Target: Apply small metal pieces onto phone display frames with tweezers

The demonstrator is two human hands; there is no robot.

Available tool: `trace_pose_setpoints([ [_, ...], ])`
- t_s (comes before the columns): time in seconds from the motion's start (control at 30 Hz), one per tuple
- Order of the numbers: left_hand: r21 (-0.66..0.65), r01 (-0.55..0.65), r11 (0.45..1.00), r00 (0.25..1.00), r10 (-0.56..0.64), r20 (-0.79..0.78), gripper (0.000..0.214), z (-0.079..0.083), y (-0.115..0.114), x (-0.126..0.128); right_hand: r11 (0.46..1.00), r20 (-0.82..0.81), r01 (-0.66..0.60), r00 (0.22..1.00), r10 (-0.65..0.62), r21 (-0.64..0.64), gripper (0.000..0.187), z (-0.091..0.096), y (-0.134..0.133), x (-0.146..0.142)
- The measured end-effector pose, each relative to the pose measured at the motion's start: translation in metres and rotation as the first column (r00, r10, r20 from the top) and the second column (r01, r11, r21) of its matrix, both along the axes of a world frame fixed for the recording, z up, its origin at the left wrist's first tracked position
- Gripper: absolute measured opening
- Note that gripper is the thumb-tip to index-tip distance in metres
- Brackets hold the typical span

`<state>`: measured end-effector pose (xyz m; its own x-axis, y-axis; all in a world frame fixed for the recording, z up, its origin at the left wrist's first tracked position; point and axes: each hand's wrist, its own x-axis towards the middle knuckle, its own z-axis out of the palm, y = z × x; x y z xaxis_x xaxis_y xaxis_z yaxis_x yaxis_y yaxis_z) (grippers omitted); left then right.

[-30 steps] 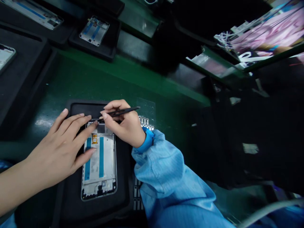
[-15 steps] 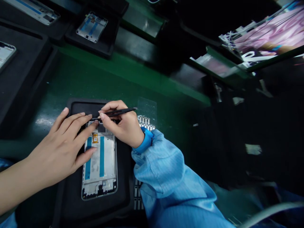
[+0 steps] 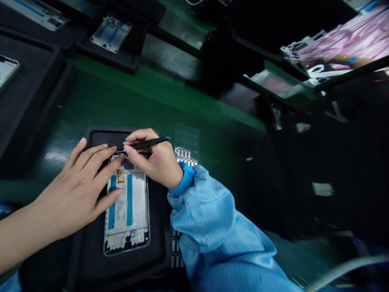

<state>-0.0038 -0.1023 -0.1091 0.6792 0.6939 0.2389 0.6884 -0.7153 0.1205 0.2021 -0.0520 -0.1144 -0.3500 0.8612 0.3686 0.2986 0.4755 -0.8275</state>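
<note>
A phone frame point(image 3: 138, 207) with two blue strips and an orange flex cable point(image 3: 120, 177) lies in a black tray point(image 3: 158, 239). Spread across its upper left is my left hand point(image 3: 88, 180), fingers apart, with the index fingertip on the top edge of the frame. My right hand point(image 3: 154, 158) pinches black tweezers point(image 3: 152, 142) over the same top end. The tweezers' tips are hidden by the fingers. A blue band point(image 3: 184, 178) circles my right wrist.
A clear sheet with small metal parts point(image 3: 186, 158) lies right of the tray; more show below it. Another phone frame point(image 3: 111, 33) sits in a tray at the back. Further frames and black trays point(image 3: 27, 93) stand at left. A co-worker's pink sleeve point(image 3: 364, 36) shows top right.
The view has shifted slightly. My right hand and the tweezers have tilted a little toward the left; my left hand keeps its place on the phone frame.
</note>
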Motion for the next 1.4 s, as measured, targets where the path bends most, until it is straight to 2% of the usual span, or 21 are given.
trace_pose_setpoints([
  [0.27,-0.013,-0.007,1.000,1.000,0.008,0.013,0.055,0.0001,-0.0006,0.0000,0.993,-0.079,0.035,0.996,-0.044,-0.117,0.008,0.0005,-0.0005,-0.0013],
  [0.5,-0.033,-0.015,0.999,1.000,0.016,0.022,0.057,-0.0002,-0.0012,-0.0008,0.998,-0.024,0.037,0.999,-0.036,0.056,0.008,0.0003,-0.0028,0.0000],
  [0.63,-0.037,-0.016,0.999,1.000,0.017,0.020,0.057,-0.0004,-0.0011,-0.0021,0.995,-0.087,0.101,0.991,-0.101,-0.007,0.011,-0.0028,-0.0048,0.0002],
  [0.73,-0.043,-0.013,0.999,1.000,0.014,0.023,0.057,-0.0002,-0.0013,-0.0027,0.995,-0.082,0.092,0.992,-0.094,-0.036,0.013,-0.0031,-0.0048,0.0005],
  [0.83,-0.044,-0.011,0.999,1.000,0.012,0.024,0.057,0.0000,-0.0015,-0.0028,0.994,-0.026,0.073,0.997,-0.071,0.079,0.009,-0.0018,-0.0048,-0.0002],
  [0.93,-0.040,-0.014,0.999,1.000,0.014,0.015,0.057,0.0000,-0.0013,-0.0028,0.983,0.009,0.107,0.994,-0.110,0.151,0.008,-0.0012,-0.0066,-0.0017],
  [1.07,-0.022,-0.010,1.000,1.000,0.010,0.005,0.058,-0.0006,-0.0006,-0.0024,0.981,-0.011,0.181,0.984,-0.180,0.074,0.010,-0.0025,-0.0090,-0.0020],
  [1.17,-0.023,-0.008,1.000,1.000,0.008,0.001,0.058,-0.0011,-0.0003,-0.0023,0.986,-0.041,0.168,0.985,-0.167,0.007,0.011,-0.0029,-0.0086,-0.0011],
  [1.33,-0.028,-0.006,1.000,1.000,0.007,0.001,0.057,-0.0013,-0.0004,-0.0029,0.977,0.035,0.139,0.989,-0.146,0.163,0.006,-0.0018,-0.0078,-0.0014],
  [1.4,-0.028,-0.015,1.000,1.000,0.015,0.003,0.056,-0.0011,-0.0005,-0.0029,0.974,0.058,0.141,0.986,-0.153,0.178,0.006,-0.0016,-0.0076,-0.0011],
])
